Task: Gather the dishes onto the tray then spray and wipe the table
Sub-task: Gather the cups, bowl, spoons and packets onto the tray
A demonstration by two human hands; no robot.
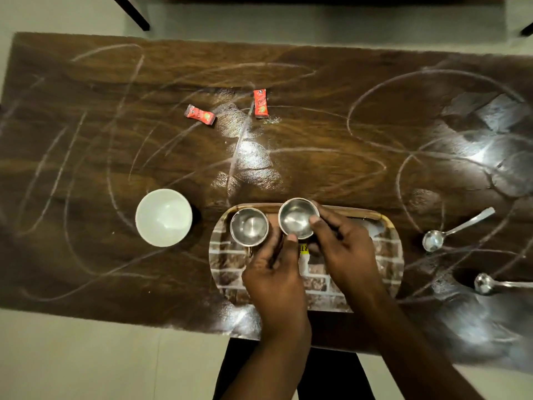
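A brick-patterned tray (388, 255) lies near the front edge of a dark wooden table (86, 125) marked with chalk scribbles. Two steel cups are over the tray's far part. The left steel cup (248, 226) stands on the tray. My right hand (343, 249) pinches the rim of the right steel cup (297, 217), thumb inside. My left hand (274, 269) touches that cup's near rim with its thumb, its fingers curled between the two cups. A white bowl (163, 217) sits on the table left of the tray. Two steel spoons (450, 230) (499, 283) lie to the right.
Two red sachets (200, 114) (260, 103) lie on the far middle of the table. Glare patches shine at the table's centre and right end. Pale floor surrounds the table, and dark furniture legs stand at the far corners.
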